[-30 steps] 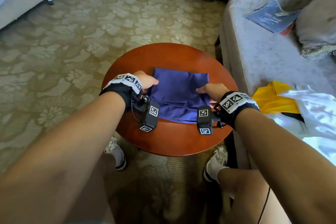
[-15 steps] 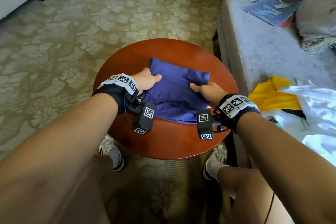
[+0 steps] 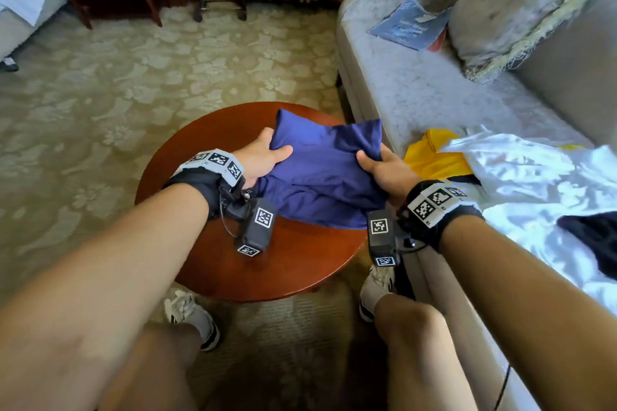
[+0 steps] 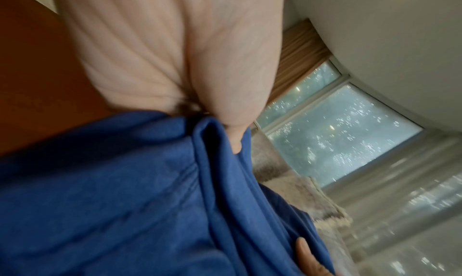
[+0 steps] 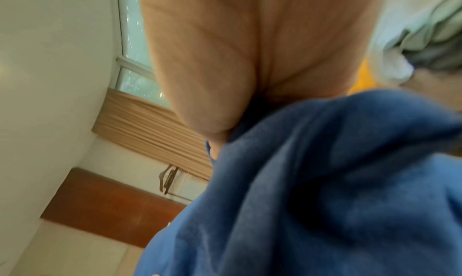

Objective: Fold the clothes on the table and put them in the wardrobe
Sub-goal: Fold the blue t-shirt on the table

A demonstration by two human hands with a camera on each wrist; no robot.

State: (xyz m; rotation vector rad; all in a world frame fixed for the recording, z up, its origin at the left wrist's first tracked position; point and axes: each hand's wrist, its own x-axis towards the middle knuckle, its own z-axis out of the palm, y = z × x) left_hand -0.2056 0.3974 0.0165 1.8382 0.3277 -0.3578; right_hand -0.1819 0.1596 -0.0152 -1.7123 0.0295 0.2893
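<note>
Folded blue garment (image 3: 320, 173) gripped at both sides, left hand (image 3: 258, 162) and right hand (image 3: 384, 170) each curled around an edge, lifted partly above the round bench (image 3: 293, 270); probably fold finished, next carrying it level to the wardrobe, not in view.

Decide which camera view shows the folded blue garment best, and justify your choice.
The head view: it shows the whole blue garment above the round table, gripped by the left hand and right hand. Both wrist views show only blurred close-up folds of it under a palm.
</note>
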